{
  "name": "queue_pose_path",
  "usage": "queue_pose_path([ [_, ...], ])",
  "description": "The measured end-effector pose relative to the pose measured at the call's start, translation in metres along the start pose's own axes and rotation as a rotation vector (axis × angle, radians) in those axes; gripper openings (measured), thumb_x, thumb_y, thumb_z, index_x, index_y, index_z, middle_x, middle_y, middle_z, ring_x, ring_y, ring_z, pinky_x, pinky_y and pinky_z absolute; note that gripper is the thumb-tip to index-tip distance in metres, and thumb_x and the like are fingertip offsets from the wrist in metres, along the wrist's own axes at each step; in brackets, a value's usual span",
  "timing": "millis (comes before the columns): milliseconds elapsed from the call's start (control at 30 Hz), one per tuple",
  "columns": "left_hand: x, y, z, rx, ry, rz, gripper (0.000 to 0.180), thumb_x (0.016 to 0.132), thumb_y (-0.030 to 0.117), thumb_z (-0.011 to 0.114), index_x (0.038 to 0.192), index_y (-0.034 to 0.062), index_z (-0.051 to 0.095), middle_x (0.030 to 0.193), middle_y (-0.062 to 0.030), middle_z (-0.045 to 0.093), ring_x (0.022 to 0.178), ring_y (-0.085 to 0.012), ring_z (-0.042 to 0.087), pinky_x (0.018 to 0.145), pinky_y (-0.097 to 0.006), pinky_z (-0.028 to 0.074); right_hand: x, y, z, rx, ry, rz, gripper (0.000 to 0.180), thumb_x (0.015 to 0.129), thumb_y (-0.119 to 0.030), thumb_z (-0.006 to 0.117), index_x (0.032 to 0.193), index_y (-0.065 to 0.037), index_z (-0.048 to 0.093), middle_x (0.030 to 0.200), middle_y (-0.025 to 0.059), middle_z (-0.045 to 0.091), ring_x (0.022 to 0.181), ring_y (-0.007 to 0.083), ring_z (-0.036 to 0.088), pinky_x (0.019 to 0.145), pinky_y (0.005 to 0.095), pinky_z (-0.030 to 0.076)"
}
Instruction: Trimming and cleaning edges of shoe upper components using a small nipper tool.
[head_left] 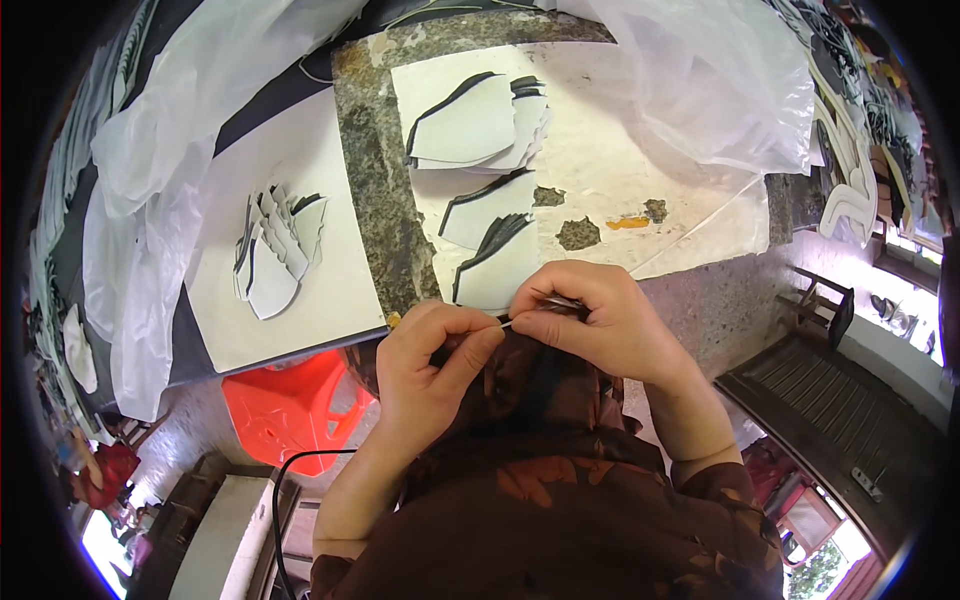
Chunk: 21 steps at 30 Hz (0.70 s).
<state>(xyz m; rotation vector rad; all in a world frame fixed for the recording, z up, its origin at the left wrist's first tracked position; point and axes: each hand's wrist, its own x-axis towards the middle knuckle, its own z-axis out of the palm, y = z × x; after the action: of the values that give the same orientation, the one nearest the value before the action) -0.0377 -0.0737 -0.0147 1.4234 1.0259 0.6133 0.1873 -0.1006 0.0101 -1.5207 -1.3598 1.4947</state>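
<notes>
We are at a fine-handling step: both hands meet close in front of us at the near edge of the desk (pixel 375 170), working a thin pale strand (pixel 515 320) between them. Our left hand (pixel 435 365) is curled nearly closed, thumb and forefinger pinched on the strand's near end. Our right hand (pixel 600 320) is likewise closed, fingertips pinching a slim dark sliver (pixel 560 300) (a needle or a strip, too small to tell). The strand runs between the two pinches, just above the brown patterned cloth (pixel 540 440) on our lap.

We judge that the next move calls for a steady, small pull or feed, keeping both pinches tight so the strand does not slip.

Counting what lies on the desk: three groups of white cut pieces with dark edges. One fanned pile (pixel 275 250) sits on a white sheet (pixel 300 320) to the left; one stack (pixel 480 120) lies far, in the middle; one smaller group (pixel 495 240) lies just beyond our hands. The pieces overlap too much for us to count them singly. Crumpled clear plastic sheeting (pixel 700 80) lies far right and along the left. One red plastic stool (pixel 290 410) stands below the desk, near left.
</notes>
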Motion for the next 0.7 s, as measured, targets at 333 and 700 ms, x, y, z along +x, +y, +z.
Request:
queue_pose_path([
  [333,0.005,-0.028,0.001,0.612,0.191,0.475,0.028,0.081,0.008,0.082,0.108,0.0108,0.078,0.096,-0.0012,0.067,0.090,-0.0235,0.060,0.084,-0.037,0.045,0.026,-0.002,0.025,0.049,0.195,0.131,0.009,0.094,-0.009,0.070,0.094,0.000,0.068,0.078,-0.0026,0.062,0.073,0.0027,0.053,0.065,0.0216,0.044],
  [700,0.002,-0.033,0.004,0.689,0.180,0.505,0.031,0.080,0.010,0.082,0.111,0.0125,0.078,0.103,0.0011,0.064,0.096,-0.0224,0.058,0.087,-0.038,0.043,0.037,0.010,0.038,-0.257,0.294,0.017,0.012,0.091,-0.012,0.067,0.091,0.000,0.064,0.075,0.0085,0.065,0.066,0.0150,0.062,0.062,0.0304,0.050],
])
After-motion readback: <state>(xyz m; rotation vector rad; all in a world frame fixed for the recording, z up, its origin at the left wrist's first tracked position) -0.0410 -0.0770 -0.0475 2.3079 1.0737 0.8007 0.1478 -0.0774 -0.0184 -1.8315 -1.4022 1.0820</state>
